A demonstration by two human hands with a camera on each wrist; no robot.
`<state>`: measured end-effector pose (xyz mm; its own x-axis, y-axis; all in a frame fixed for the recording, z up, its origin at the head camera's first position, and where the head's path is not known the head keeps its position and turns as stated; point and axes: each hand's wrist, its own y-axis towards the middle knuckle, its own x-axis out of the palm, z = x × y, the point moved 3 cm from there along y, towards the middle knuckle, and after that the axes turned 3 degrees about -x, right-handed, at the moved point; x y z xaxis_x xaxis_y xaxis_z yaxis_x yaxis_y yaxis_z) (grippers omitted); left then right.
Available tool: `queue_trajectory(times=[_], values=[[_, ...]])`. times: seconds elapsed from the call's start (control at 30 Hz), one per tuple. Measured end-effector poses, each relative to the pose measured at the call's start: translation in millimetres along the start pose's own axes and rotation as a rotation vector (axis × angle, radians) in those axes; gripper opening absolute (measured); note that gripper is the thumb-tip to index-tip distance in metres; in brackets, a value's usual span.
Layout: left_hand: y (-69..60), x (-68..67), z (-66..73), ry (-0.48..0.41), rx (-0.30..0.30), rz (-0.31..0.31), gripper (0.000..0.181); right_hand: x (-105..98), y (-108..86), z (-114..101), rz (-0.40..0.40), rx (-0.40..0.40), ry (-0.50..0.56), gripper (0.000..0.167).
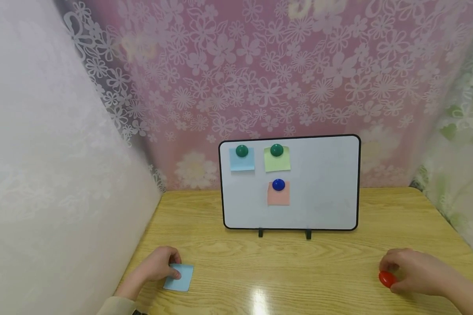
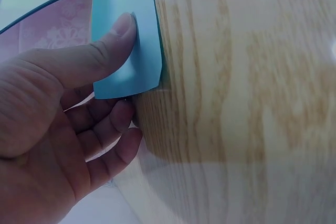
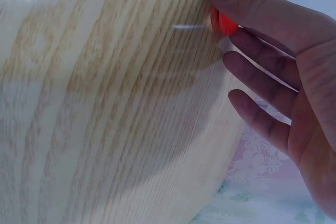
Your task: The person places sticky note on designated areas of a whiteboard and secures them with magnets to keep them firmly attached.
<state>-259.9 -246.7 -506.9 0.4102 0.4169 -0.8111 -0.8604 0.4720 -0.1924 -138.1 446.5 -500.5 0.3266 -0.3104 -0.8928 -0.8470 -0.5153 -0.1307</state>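
Note:
At the left of the table, my left hand (image 1: 162, 264) pinches a light blue sticky note (image 1: 184, 278). The left wrist view shows the thumb lying across the face of that blue note (image 2: 149, 51), with the other fingers behind or below it. On the right side, my right hand (image 1: 418, 272) holds a round red magnet (image 1: 387, 279) between thumb and fingers, close to the tabletop. In the right wrist view the red magnet (image 3: 229, 19) is partly covered by the thumb, while the lower fingers spread beside it.
A black-framed whiteboard (image 1: 323, 183) stands on small feet at the table's (image 1: 236, 271) back. It bears a blue note (image 1: 242, 164) and a green note (image 1: 277, 165) under green magnets, and a pink note (image 1: 278, 199) under a blue magnet (image 1: 278, 184). Floral cloth surrounds the table.

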Motion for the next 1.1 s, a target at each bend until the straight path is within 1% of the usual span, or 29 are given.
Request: queue_trajectory(times=[0.13, 0.37, 0.6, 0.7, 0.8, 0.93, 1.1], values=[[0.3, 0.6, -1.7, -0.001, 0.007, 0.013, 0.035, 0.1, 0.8, -1.0, 0.000, 0.005, -0.007, 0.033], [0.3, -0.3, 1.6, -0.023, 0.014, 0.008, 0.032, -1.5, 2.5, -4.8, 0.024, -0.006, -0.034, 0.030], [0.1, 0.1, 1.6, -0.099, 0.013, 0.014, 0.026, -1.7, 3.9, -8.3, 0.076, -0.051, -0.053, 0.029], [0.0, 0.4, -0.9, -0.132, 0.002, 0.019, 0.023, -1.2, 3.8, -9.5, 0.110, -0.080, -0.074, 0.029], [0.5, -0.4, -3.0, -0.162, -0.003, 0.035, 0.015, -1.2, 3.9, -10.1, 0.132, -0.097, -0.088, 0.030], [1.8, -1.9, -5.0, -0.196, -0.029, 0.060, 0.004, -2.7, 5.0, -11.1, 0.118, -0.072, -0.074, 0.032], [2.9, -2.4, -5.0, -0.236, -0.069, 0.092, 0.005, -4.4, 9.0, -15.3, 0.103, -0.044, -0.055, 0.035]])
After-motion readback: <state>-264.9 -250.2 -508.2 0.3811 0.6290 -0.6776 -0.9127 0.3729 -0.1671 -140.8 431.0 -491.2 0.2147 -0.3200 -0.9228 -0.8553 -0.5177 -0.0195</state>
